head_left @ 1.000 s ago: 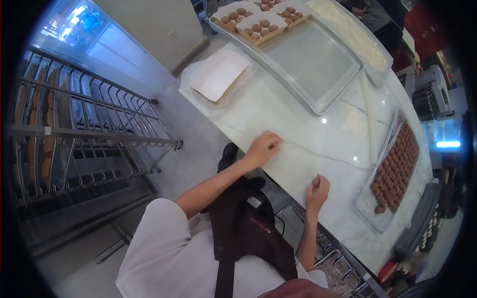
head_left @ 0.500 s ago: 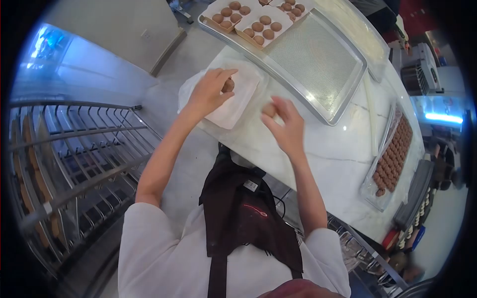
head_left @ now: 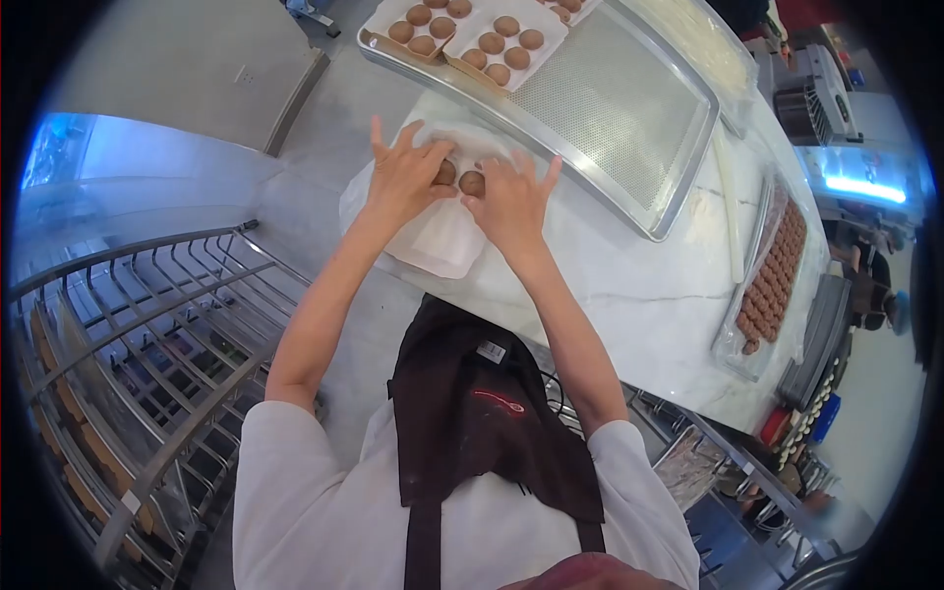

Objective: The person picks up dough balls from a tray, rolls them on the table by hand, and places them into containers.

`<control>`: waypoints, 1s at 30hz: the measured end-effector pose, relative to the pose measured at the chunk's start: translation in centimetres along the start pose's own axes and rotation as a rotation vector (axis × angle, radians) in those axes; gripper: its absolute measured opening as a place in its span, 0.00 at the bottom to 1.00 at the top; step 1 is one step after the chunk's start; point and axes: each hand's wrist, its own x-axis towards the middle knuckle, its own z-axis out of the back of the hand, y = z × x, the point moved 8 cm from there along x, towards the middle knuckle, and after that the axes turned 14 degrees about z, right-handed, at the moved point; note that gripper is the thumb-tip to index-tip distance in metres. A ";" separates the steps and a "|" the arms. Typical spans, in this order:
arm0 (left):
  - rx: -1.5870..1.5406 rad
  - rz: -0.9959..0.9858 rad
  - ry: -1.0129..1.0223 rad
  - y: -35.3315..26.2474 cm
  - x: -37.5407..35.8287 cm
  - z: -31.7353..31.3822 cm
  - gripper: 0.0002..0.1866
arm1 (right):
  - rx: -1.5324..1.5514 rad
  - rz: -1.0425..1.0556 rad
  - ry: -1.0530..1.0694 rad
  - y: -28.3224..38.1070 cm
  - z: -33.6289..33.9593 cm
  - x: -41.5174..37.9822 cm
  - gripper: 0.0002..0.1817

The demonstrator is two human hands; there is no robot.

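My left hand (head_left: 401, 180) pinches a brown dough ball (head_left: 445, 173) between thumb and fingers, its outer fingers spread. Right beside it, my right hand (head_left: 513, 205) has a second brown ball (head_left: 472, 184) in its thumb and fingertips. Both balls are close together over a white paper liner (head_left: 438, 248) at the near left edge of the marble table. The hands partly cover the balls and the back of the paper.
Behind the hands lies a perforated metal tray (head_left: 615, 108) with paper-lined boxes of brown balls (head_left: 492, 42) at its left end. To the right are a rolling pin (head_left: 729, 211) and a plastic-wrapped tray of small brown pieces (head_left: 772, 280). A metal rack (head_left: 157, 344) stands at left.
My right hand has moved left with its ball, from over the bare tabletop to the paper beside my left hand. The left hand stays over the paper with its ball.
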 end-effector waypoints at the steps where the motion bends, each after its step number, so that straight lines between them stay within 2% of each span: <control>1: 0.002 0.005 0.018 0.0 0.0 0.0 0.33 | -0.003 -0.010 -0.003 -0.2 0.2 -0.1 0.22; 4: -0.003 -0.004 0.033 -0.3 -0.2 0.3 0.33 | 0.067 -0.029 0.010 -0.8 1.1 -0.9 0.20; 6: -0.011 -0.032 0.037 -0.4 -0.7 0.9 0.32 | 0.160 0.025 -0.156 -1.1 3.6 -2.6 0.18; 9: -0.017 -0.039 -0.080 -1.5 -2.0 3.7 0.29 | 0.168 0.002 -0.259 -3.6 6.7 -7.9 0.15; 12: -0.012 0.003 -0.131 -4.9 -4.5 5.8 0.25 | 0.102 -0.087 -0.311 -7.9 9.5 -15.8 0.14; 14: -0.137 -0.035 -0.130 -8.8 -6.4 6.1 0.21 | 0.063 -0.211 -0.304 -12.2 11.4 -21.2 0.12; 17: -0.286 0.010 -0.060 -15.4 -9.6 3.7 0.14 | 0.021 -0.339 -0.301 -20.0 12.4 -28.8 0.14; 19: -0.298 -0.005 0.046 -21.9 -11.4 1.1 0.12 | -0.014 -0.475 -0.325 -27.3 12.8 -31.4 0.21; 23: -0.352 -0.131 0.224 -34.4 -14.3 -4.5 0.11 | -0.141 -0.441 -0.379 -36.6 13.4 -28.8 0.41; 25: -0.415 -0.104 0.347 -39.4 -15.6 -6.2 0.10 | -0.203 -0.375 -0.380 -39.2 12.8 -26.7 0.47; 27: -0.400 -0.123 0.376 -43.1 -16.7 -6.8 0.10 | -0.207 -0.324 -0.226 -40.5 11.5 -25.7 0.49; 30: -0.398 -0.098 0.420 -45.1 -17.7 -7.9 0.11 | -0.118 -0.341 -0.156 -41.7 9.2 -25.6 0.50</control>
